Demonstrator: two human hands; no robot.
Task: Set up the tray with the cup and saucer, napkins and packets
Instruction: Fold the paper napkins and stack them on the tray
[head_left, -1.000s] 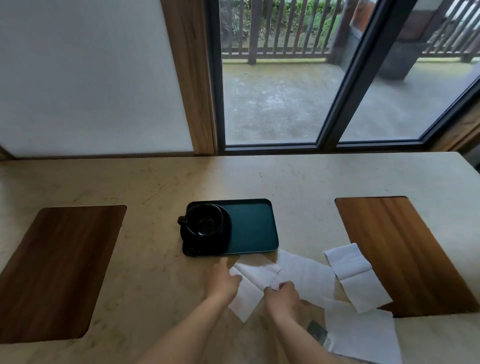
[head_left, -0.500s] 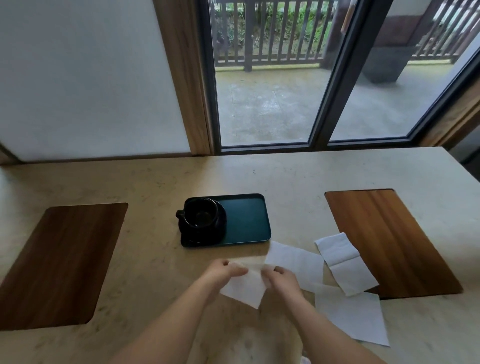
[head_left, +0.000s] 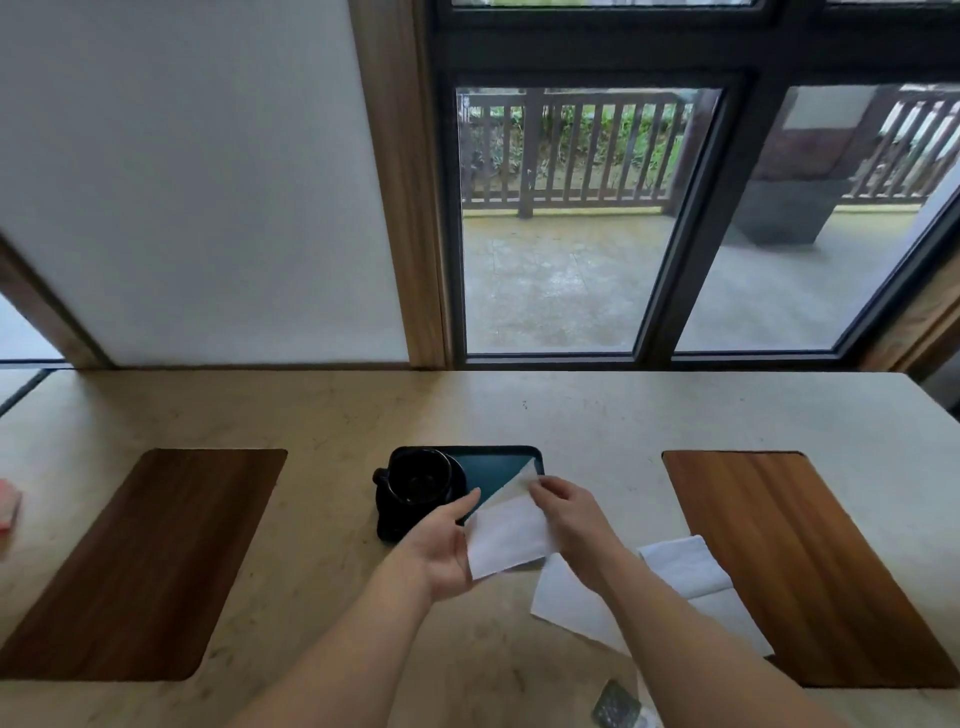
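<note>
A dark teal tray (head_left: 493, 462) lies mid-table. On its left end a black cup (head_left: 420, 477) stands on a black saucer (head_left: 387, 522). Both hands hold one folded white napkin (head_left: 506, 535) above the tray's right part. My left hand (head_left: 441, 545) grips the napkin's lower left edge, and my right hand (head_left: 566, 512) pinches its upper right corner. Other white napkins (head_left: 571, 597) lie on the table to the right, one folded napkin (head_left: 685, 566) near the right mat. A dark packet (head_left: 615, 704) lies by the near edge.
Two wooden placemats flank the tray, the left mat (head_left: 140, 561) and the right mat (head_left: 810, 561). A pink object (head_left: 8, 512) sits at the far left edge. A wall and glass doors run behind the table.
Both hands have lifted the napkin off the table and carried it forward over the tray's right part. The head has tilted up, showing more of the window.
</note>
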